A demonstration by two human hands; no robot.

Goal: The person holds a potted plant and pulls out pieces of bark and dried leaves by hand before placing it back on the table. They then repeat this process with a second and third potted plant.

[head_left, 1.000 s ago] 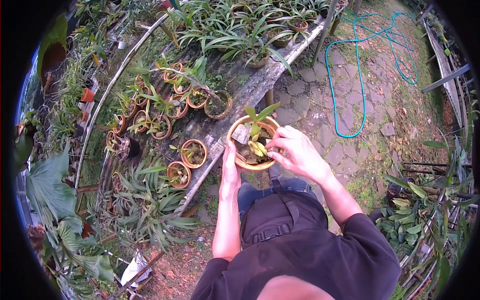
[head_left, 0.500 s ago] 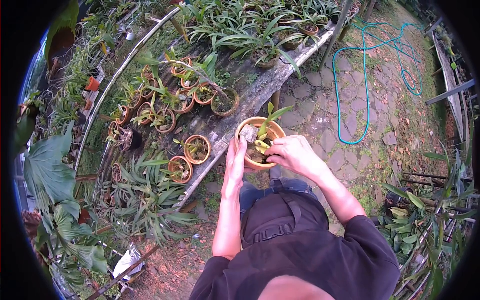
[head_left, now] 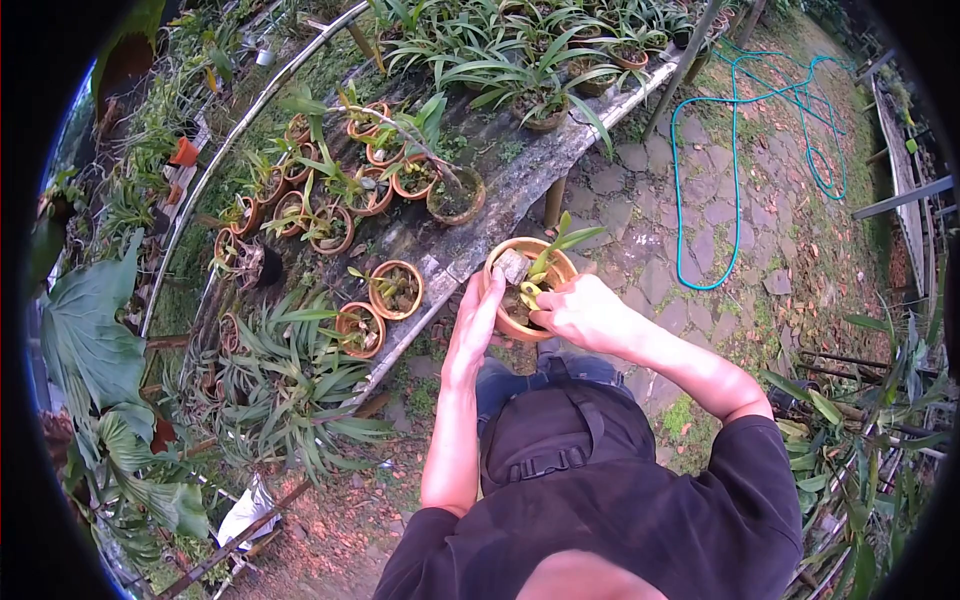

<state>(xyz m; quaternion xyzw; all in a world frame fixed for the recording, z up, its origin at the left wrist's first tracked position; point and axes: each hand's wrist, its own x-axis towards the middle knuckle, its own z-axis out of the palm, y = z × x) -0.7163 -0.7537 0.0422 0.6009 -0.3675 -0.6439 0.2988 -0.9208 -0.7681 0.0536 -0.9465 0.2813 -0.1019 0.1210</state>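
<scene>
Beside the bench (head_left: 510,190), the left hand (head_left: 474,325), half-curled, grips one pot (head_left: 496,312); the right hand (head_left: 583,312) bunches at one plant (head_left: 545,262), hold unclear.

Daylight outdoors, I saw an irregular stone path (head_left: 715,200), mossy ground (head_left: 690,420), a weathered table (head_left: 500,215), green hose (head_left: 738,170).

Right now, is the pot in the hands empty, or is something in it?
Not empty: the pot contains a green plant and a pale chunk, both visible inside its rim.
</scene>
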